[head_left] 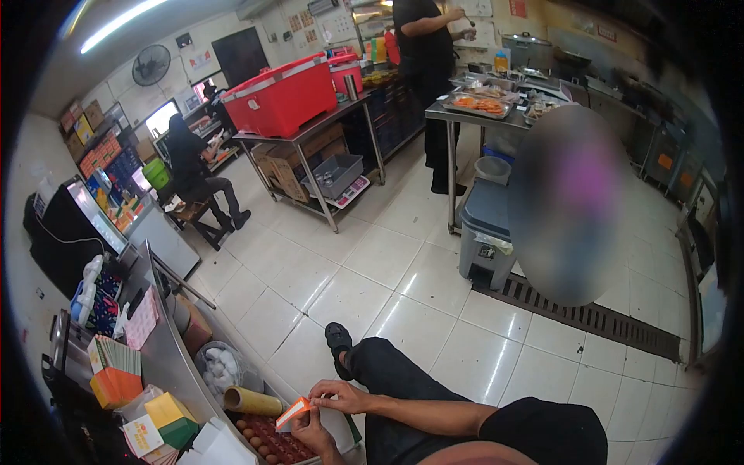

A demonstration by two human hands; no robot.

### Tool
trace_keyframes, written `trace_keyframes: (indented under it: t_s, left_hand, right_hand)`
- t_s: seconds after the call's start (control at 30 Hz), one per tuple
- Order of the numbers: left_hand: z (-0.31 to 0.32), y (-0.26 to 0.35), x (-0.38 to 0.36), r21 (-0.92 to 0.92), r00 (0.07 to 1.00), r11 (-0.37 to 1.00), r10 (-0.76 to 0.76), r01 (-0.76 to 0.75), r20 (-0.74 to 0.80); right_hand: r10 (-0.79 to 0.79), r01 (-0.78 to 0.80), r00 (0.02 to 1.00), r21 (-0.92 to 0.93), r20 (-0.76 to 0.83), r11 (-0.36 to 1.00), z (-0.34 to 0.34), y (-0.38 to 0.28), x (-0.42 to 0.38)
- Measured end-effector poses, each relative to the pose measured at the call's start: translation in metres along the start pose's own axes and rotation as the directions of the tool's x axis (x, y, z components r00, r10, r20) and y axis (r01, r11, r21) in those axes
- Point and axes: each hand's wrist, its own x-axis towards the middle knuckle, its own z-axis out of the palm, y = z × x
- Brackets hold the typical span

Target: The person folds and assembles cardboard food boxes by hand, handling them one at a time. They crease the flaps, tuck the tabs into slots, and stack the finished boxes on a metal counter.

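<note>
Head view: a seated person looks down at both hands over a steel counter [167, 353] in a tiled kitchen.
Right hand [341, 397]: fingers drawn together, pinching the upper edge of a small orange-and-white carton [294, 411].
Left hand [316, 434]: curled under the same carton, thumb and fingers closed on its lower side.
Carton position: held between the two hands, just above a tray of eggs [273, 443] at the counter's near end.
Doing it well: judging by the grip, the flap looks part-folded; the lower hand should steady the body while the upper fingers crease along the edge, kept clear of the eggs below.
Egg tray: dark red, rows of brown eggs filling the visible cells; its far part is hidden by the hands.
Clear bag [218, 370]: on the counter behind a roll of film [253, 401], holding pale round items, too small to identify.
Carton stacks [115, 370]: flat orange and yellow packs piled at the left.
Red cooler [283, 94]: on a steel table well away, lid down, contents unseen.
Grey bin [484, 236]: on the floor near the drain grate, lid closed.
Others: one person sits at the left, another stands at the back.
</note>
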Motion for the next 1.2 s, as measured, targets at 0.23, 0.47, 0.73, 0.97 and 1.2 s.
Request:
trace_keyframes:
  t_s: [0.23,0.47,0.73,0.97,1.2]
  left_hand:
    - [-0.004,-0.001,0.001,-0.058,0.998,0.997,-0.055,0.054,-0.005]
    - [-0.017,0.006,0.009,-0.009,0.990,0.993,-0.113,0.114,0.086]
    - [-0.023,0.005,0.006,-0.009,0.987,0.990,-0.140,0.141,0.076]
    - [-0.016,0.007,0.007,0.022,0.994,0.995,-0.096,0.095,0.061]
    - [-0.014,0.017,0.002,0.105,0.993,0.989,-0.108,0.103,0.050]
  right_hand:
    - [-0.043,0.042,0.999,0.022,0.027,0.999,-0.003,-0.010,0.003]
    - [-0.067,0.071,0.986,-0.020,0.154,0.997,-0.011,-0.021,0.007]
    - [0.052,-0.100,0.982,0.263,0.184,0.960,0.000,-0.002,0.003]
    - [0.002,-0.018,0.988,0.105,0.151,0.994,-0.008,-0.018,0.003]
    - [0.005,-0.017,0.985,0.066,0.173,0.998,-0.009,-0.024,0.002]
